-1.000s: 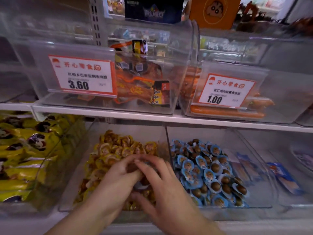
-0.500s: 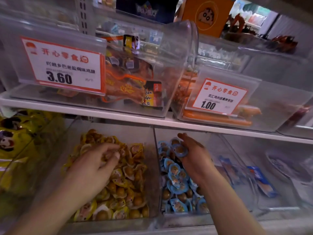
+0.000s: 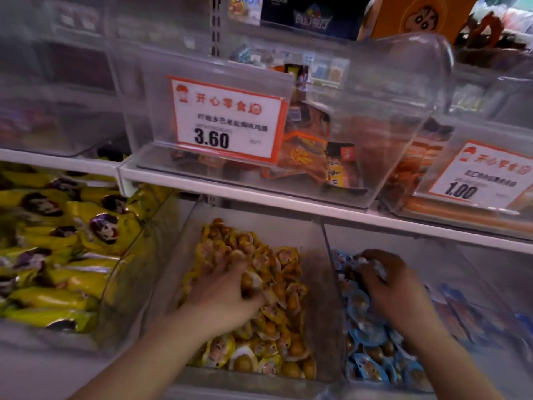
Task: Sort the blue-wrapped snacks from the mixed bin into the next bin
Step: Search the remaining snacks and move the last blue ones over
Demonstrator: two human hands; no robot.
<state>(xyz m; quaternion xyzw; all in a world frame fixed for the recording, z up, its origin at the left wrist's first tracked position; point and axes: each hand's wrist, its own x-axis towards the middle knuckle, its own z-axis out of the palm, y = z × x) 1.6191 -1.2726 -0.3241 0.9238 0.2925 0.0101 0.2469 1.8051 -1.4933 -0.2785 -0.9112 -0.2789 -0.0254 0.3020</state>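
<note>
- The upper white shelf [image 3: 288,202] carries clear bins — one with a 3.60 price tag [image 3: 226,119], its neighbour with a 1.00 tag [image 3: 487,177].
- Beneath it sit a yellow-packet bin [image 3: 121,272], the mixed bin [image 3: 326,284] and the blue-snack bin [image 3: 450,284], side by side.

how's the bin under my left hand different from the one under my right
The middle bin holds yellow-wrapped snacks; the next bin holds blue-wrapped snacks.
The left hand digs into the yellow pile, fingers buried; the right hand rests curled on the blue pile, seemingly pinching a wrapper.
The blue pile leaves bare floor on its right side; the yellow pile spreads wider.
Both bins are clear plastic, side by side under the same shelf.
</note>
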